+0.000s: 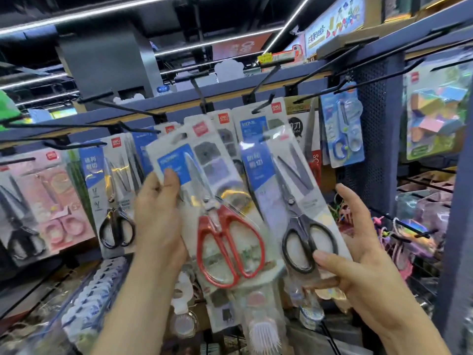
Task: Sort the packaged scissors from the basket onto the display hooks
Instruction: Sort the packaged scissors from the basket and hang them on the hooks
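2 bare hands are raised before the rack. 1 clear-fronted card pack of red-handled steel scissors (225, 234) is gripped at its left edge by the left hand (160, 216), thumb on the front. 1 clear-fronted card pack of black-handled scissors (299, 201) is grasped at its lower right by the right hand (358, 254), thumb over 1 handle loop. Both packs are held tilted, side by side, below the black wire display hooks (263, 105), in front of hung scissors packs (115, 175).

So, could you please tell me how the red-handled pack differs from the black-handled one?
The red-handled pack in the left hand has bright steel blades; the black-handled pack in the right hand has dark blades. The left hand grips its pack by the side edge; the right hand holds near the bottom, thumb on a handle loop. Both are white cards with blue labels.
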`<move>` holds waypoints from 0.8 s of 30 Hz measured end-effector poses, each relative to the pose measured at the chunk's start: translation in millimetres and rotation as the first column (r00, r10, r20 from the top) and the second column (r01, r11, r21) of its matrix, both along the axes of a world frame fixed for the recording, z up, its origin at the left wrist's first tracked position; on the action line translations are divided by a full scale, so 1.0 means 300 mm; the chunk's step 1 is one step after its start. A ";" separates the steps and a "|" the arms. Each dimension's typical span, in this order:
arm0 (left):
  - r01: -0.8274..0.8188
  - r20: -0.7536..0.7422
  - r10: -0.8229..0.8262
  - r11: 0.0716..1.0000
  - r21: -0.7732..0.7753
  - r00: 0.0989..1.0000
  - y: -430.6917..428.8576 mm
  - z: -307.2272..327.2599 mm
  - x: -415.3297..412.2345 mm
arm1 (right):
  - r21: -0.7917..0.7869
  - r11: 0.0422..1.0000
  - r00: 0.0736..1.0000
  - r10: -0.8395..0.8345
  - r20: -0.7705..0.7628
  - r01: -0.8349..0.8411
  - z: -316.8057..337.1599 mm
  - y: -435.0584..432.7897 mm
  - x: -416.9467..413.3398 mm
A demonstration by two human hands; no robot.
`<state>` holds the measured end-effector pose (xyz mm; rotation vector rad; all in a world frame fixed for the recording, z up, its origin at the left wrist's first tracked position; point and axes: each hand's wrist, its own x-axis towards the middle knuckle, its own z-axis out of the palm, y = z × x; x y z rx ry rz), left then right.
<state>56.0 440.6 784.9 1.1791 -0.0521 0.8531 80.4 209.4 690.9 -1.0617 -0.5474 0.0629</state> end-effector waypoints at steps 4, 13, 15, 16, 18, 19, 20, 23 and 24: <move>-0.097 0.084 0.085 0.984 0.152 0.993 -0.105 -0.003 0.026 | -0.107 0.980 0.986 -0.166 0.006 0.166 -0.006 0.048 -0.007; 0.030 0.073 -0.056 0.947 0.319 0.996 -0.215 0.081 0.082 | -0.053 0.959 0.960 -0.278 0.021 0.279 0.029 0.047 -0.029; 0.030 0.072 -0.060 0.932 0.361 0.996 -0.210 0.151 0.105 | -0.030 0.954 0.954 -0.299 -0.007 0.299 0.044 0.045 -0.031; 0.028 0.063 -0.056 0.922 0.385 0.996 -0.213 0.185 0.116 | -0.010 0.950 0.950 -0.311 -0.012 0.311 0.046 0.045 -0.028; 0.035 0.037 -0.056 0.908 0.418 0.998 -0.226 0.238 0.139 | 0.021 0.946 0.946 -0.323 -0.039 0.324 0.049 0.049 -0.020; 0.025 0.028 -0.041 0.897 0.441 0.999 -0.233 0.258 0.151 | 0.024 0.942 0.941 -0.334 -0.049 0.335 0.053 0.051 -0.014; 0.000 0.025 -0.014 0.882 0.471 1.000 -0.240 0.272 0.163 | 0.013 0.939 0.938 -0.343 -0.043 0.344 0.050 0.053 -0.009; -0.043 0.004 0.048 0.851 0.524 0.999 -0.243 0.293 0.206 | -0.022 0.930 0.930 -0.367 -0.016 0.366 0.055 0.060 0.006; -0.029 -0.020 0.046 0.853 0.521 0.999 -0.242 0.296 0.216 | -0.021 0.929 0.929 -0.369 -0.024 0.369 0.061 0.063 0.008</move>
